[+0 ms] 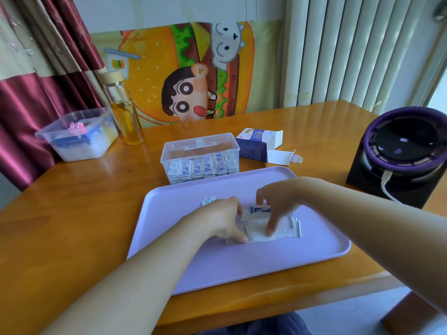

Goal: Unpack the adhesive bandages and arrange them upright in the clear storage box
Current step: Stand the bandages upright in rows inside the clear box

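Head view: I see both hands down on the lilac tray (242, 264), working one small heap of loose bandages (285, 228) near its middle. The left hand (223, 220) sits at the heap's left end. Its grip is closed in, with curled fingers on the far side and the thumb pressed on the near edge of a white wrapper. The right hand (275, 201) arches over the heap from the right. Its grip is half spread but clamped on the wrappers, thumb tip planted on the white ones and fingertips at a blue-printed one behind. A few stray wrappers (208, 200) lie just left of the left hand.

Beyond the tray's far edge, on the tabletop (84, 213), stands the clear storage box (167, 155), lid off. A row of upright bandages (200, 169) stands against its near wall. Just right of the box lies the opened carton (256, 146), flaps splayed.
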### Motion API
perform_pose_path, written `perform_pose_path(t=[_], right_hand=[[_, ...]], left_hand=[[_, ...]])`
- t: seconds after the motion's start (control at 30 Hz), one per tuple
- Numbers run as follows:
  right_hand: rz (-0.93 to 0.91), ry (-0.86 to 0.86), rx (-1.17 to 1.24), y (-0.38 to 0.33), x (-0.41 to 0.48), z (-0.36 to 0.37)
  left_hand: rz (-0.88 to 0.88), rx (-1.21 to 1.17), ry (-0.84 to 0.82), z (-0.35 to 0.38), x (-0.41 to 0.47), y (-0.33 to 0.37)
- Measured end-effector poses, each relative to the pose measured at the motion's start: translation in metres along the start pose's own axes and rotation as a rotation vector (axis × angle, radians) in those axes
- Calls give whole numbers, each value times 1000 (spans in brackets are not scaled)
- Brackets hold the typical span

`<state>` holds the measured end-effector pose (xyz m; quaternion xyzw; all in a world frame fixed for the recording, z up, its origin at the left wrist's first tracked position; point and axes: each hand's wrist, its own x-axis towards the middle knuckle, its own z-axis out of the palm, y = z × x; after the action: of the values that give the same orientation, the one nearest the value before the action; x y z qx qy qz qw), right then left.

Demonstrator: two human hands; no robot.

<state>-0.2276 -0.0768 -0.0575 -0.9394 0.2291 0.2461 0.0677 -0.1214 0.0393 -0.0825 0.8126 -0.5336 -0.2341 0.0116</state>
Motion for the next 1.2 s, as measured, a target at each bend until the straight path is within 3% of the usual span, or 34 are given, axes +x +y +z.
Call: perform_pose_path(t=[0.17, 0.47, 0.7, 0.83, 0.9, 1.07, 1.13, 1.2], right_hand=[[-6, -69, -55, -5, 4, -2], [-91, 22, 10, -6, -6, 11], [-145, 60, 66, -7, -7, 17], [-150, 167, 164, -5, -7, 20], [-128, 265, 242, -1, -7, 18], [-22, 618, 586, 0, -2, 8], [11, 715, 707, -9, 0, 6], [7, 743, 786, -21, 6, 8]], left_hand=[[15, 59, -33, -3, 0, 4], [29, -82, 15, 3, -6, -3], [77, -63, -11, 6, -2, -4], [148, -196, 132, 2, -2, -12], [158, -425, 257, -4, -3, -16], [-23, -1489, 482, -7, -11, -17], [-63, -1691, 451, 3, -14, -9], [-44, -1723, 396, 17, -17, 2]])
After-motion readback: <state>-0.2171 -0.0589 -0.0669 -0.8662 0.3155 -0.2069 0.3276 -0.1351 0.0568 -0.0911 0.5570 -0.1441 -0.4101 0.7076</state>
